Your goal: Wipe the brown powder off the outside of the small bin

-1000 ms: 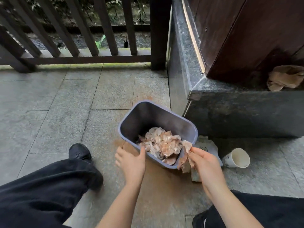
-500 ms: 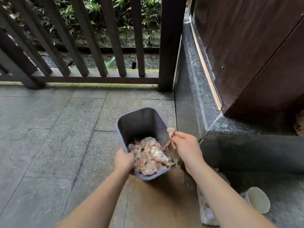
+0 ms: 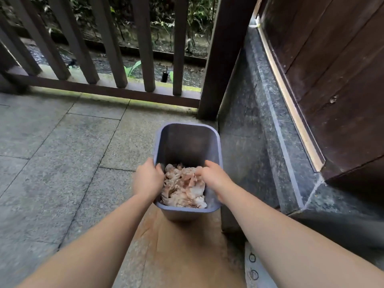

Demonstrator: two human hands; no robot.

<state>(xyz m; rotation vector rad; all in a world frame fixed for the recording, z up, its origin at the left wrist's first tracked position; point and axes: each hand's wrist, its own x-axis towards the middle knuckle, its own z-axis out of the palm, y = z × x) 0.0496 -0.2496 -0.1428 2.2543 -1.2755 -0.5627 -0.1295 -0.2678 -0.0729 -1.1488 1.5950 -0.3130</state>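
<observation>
Grey paved floor (image 3: 52,163), brown-dusted near small bin (image 3: 187,214) beside stone step (image 3: 270,121); left hand (image 3: 148,179) gripping rim, right hand (image 3: 215,178) pinching crumpled tissues (image 3: 182,190).

Smooth matt plastic bin (image 3: 188,213); crumpled stained paper (image 3: 184,189) inside; rough speckled stone floor (image 3: 62,152); dark wooden railing (image 3: 108,44).

The left hand (image 3: 148,178) is covering the bin's (image 3: 188,213) left rim. The right hand's fingers (image 3: 200,173) are blurring against the crumpled tissues (image 3: 182,191). The bottom edge is cutting off a white packet (image 3: 254,271).
</observation>
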